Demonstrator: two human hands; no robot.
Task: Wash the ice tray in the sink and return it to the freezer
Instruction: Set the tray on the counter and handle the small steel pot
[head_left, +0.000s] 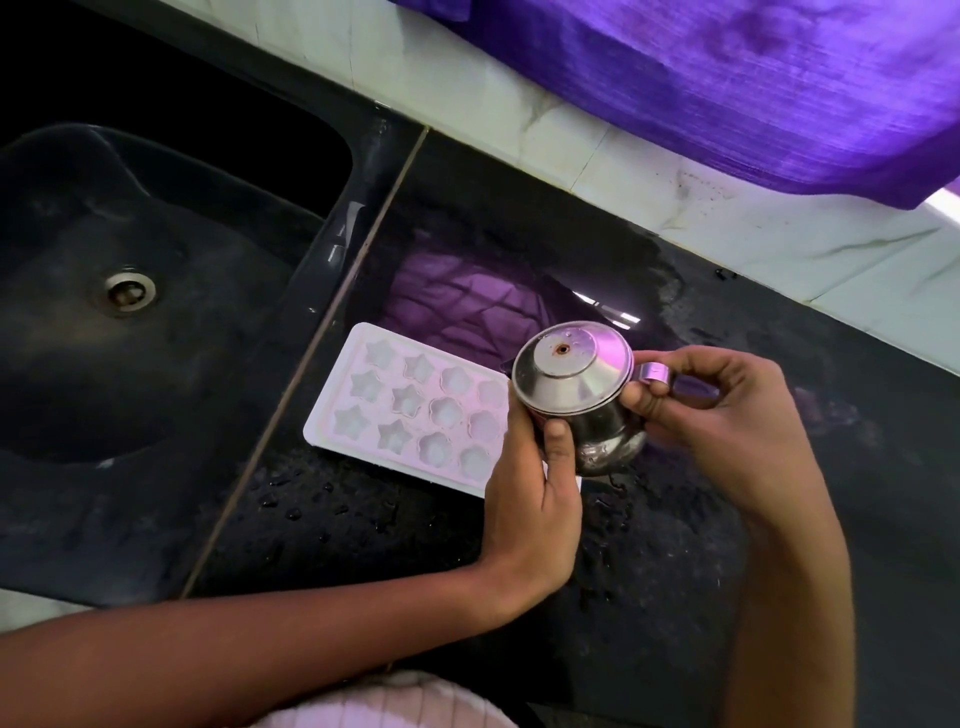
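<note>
A white ice tray with star and flower moulds lies flat on the wet black counter, just right of the sink. Its right end is hidden behind my hands. Above that end I hold a small lidded steel pot, tilted toward the tray. My left hand grips the pot's body from below, thumb on its side. My right hand pinches the pot's steel handle. The black sink with its metal drain lies to the left.
A purple cloth hangs over the white marble backsplash at the top right. Water drops cover the counter in front of the tray. A seam divides the sink surround from the counter.
</note>
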